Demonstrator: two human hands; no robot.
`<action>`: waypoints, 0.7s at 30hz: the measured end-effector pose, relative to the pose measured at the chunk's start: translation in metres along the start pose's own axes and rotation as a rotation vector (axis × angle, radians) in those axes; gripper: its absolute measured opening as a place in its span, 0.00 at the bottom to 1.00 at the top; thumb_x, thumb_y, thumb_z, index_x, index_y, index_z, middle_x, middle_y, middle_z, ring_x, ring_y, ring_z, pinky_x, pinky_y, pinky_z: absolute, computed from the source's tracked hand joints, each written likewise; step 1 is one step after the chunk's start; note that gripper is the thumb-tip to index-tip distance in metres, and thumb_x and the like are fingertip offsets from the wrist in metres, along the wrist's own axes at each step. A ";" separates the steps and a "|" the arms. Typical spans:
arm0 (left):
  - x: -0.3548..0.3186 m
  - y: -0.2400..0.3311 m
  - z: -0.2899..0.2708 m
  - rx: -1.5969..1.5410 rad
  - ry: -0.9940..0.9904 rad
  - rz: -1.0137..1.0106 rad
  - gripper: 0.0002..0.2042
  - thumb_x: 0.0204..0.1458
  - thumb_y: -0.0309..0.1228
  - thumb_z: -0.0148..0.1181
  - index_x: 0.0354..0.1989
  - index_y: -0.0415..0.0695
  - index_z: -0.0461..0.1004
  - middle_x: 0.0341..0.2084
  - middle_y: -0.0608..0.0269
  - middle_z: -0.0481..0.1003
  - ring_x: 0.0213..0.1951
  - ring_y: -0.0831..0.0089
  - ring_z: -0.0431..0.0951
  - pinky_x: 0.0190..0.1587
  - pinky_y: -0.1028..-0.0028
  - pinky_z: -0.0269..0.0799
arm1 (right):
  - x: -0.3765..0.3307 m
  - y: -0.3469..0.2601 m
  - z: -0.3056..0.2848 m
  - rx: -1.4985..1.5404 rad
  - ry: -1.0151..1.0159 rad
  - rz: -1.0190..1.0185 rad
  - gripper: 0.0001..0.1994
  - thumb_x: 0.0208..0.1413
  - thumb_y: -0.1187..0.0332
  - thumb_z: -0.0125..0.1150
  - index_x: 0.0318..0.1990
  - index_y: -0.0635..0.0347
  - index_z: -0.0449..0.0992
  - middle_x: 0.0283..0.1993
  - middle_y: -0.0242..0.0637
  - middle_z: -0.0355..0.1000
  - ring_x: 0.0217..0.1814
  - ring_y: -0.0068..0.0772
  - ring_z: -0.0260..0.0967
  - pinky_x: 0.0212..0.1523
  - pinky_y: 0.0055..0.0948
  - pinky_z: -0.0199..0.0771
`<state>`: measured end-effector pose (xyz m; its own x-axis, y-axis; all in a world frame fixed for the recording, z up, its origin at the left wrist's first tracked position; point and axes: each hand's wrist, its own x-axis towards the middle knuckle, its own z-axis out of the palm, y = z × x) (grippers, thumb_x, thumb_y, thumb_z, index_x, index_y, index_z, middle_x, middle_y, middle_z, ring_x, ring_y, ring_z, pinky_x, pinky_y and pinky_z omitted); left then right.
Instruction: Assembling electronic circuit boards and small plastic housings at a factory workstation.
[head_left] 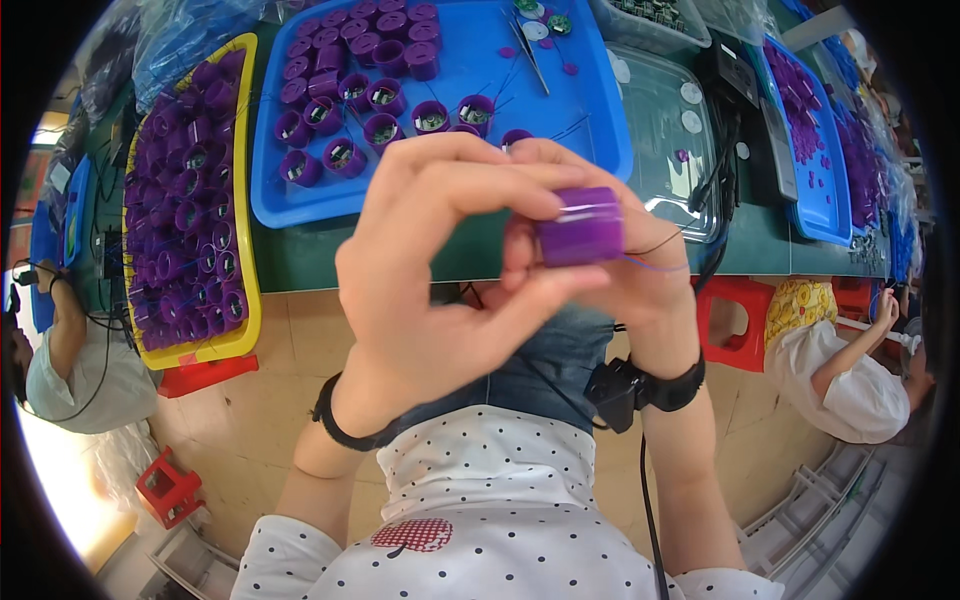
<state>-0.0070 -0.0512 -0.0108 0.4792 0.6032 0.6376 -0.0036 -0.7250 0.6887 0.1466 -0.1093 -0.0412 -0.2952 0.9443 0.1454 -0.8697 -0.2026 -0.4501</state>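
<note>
In front of my body a glossy purple plastic cup point(583, 228) is held up on its side, above the table's near edge. My left hand point(425, 265) pinches it, with the fingertips on top and the thumb along the underside. From behind and the right, my right hand point(648, 265) curls around the same cup; part of its fingers is hidden. Thin wires point(655, 264) trail from the cup's right end across my right palm. Beyond my hands lies a blue tray point(590, 100) with rows of similar purple cups point(343, 157), several showing green circuit boards inside.
Tweezers point(533, 62) and round green boards point(559, 24) lie in the tray. A yellow-rimmed crate point(252, 215) full of purple cups stands left. Right are a clear plastic lid point(665, 195), black cables point(722, 170) and another blue tray point(828, 215). Other people sit at both sides.
</note>
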 end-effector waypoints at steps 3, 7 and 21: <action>0.003 0.009 0.003 -0.008 0.001 0.062 0.22 0.28 0.24 0.75 0.36 0.40 0.74 0.33 0.59 0.79 0.40 0.66 0.72 0.44 0.71 0.67 | 0.003 0.019 -0.004 0.393 -0.236 -0.091 0.27 0.56 0.65 0.50 0.61 0.65 0.53 0.48 0.59 0.66 0.49 0.54 0.69 0.54 0.46 0.68; 0.009 0.018 0.007 0.161 -0.015 0.203 0.20 0.26 0.28 0.76 0.33 0.41 0.76 0.31 0.60 0.79 0.36 0.68 0.76 0.45 0.66 0.68 | -0.001 0.041 -0.033 0.532 -0.356 -0.113 0.24 0.56 0.63 0.50 0.58 0.65 0.55 0.46 0.59 0.66 0.48 0.52 0.69 0.55 0.53 0.66; -0.001 0.007 -0.003 0.279 -0.133 0.025 0.19 0.29 0.26 0.71 0.36 0.47 0.78 0.33 0.67 0.77 0.38 0.65 0.73 0.42 0.69 0.66 | -0.012 -0.010 -0.010 -0.357 0.266 0.013 0.17 0.56 0.75 0.52 0.53 0.65 0.64 0.44 0.42 0.70 0.44 0.32 0.72 0.50 0.34 0.72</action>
<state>-0.0101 -0.0564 -0.0057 0.5929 0.5486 0.5895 0.2156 -0.8135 0.5402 0.1624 -0.1155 -0.0478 -0.1527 0.9856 -0.0729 -0.6614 -0.1567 -0.7335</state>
